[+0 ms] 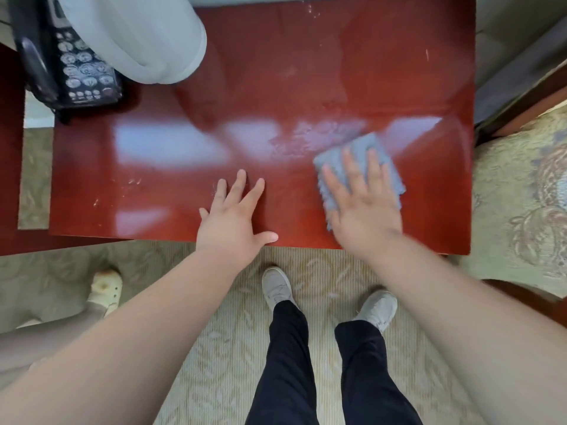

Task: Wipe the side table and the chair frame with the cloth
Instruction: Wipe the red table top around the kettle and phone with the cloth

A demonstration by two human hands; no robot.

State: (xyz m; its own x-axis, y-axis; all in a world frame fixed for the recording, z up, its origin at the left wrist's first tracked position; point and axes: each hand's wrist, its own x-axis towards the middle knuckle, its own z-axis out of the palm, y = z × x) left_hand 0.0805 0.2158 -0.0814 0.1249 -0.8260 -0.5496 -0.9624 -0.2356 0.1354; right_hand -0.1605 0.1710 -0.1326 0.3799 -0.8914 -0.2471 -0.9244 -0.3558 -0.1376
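From the head camera, looking straight down: the side table [306, 72] fills the upper half, its glossy red top throwing back pale window glare that washes out part of the surface. The cloth [365, 151], a folded blue-grey square, lies on the table's near right part. The right hand [365, 210] presses flat on it, fingers straight and spread, covering its near half; the hand is blurred and its thumb is hard to pick out. Just beyond the cloth's left corner sits a streaky, wet-looking smear [310, 138].

The left hand [233, 222] rests palm down on the bare wood near the front edge, fingers wide apart, thumb pointing right, holding nothing.

At the far left corner stands a black phone [82, 72], its top covered by hanging white fabric [138, 35] (curtain or shade, I cannot tell). A chair [521, 185] with a patterned seat stands to the right, cut off by the frame; only slivers of its dark wooden frame show.

Below, grey shoes [277, 285] and dark trousers stand on pale carpet [221, 348]. A cream slipper [106, 288] on someone else's foot shows at the left.
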